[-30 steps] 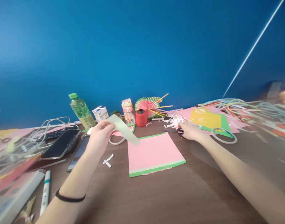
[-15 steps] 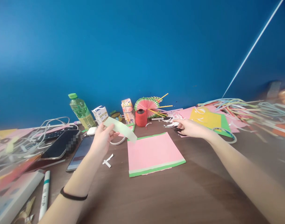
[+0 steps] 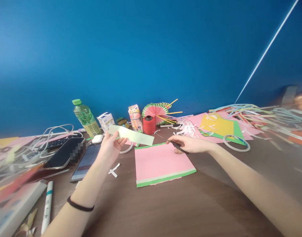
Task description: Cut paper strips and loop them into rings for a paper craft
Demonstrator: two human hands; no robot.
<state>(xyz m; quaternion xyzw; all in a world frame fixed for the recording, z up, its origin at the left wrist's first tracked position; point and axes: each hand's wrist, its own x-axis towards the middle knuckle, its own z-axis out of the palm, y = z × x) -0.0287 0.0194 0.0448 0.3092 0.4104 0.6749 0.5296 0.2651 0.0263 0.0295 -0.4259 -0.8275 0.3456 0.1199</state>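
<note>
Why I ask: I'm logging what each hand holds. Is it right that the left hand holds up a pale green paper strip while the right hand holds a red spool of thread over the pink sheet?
Not quite. The right hand holds black scissors, not the red spool, which stands by the wall. The head view shows it. The left hand does hold up the pale green strip, beside the pink sheet.

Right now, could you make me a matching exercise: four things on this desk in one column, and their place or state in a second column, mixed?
Things:
1. pale green paper strip
2. scissors
3. pink sheet
4. red thread spool

Places or states:
A. upright near the blue wall, in front of the paper fan
B. flat on the table, green bands along its far and near edges
C. held in the left hand, off the table
D. held in the right hand, above the pink sheet's far right corner

Pairs: 1-C, 2-D, 3-B, 4-A
</note>
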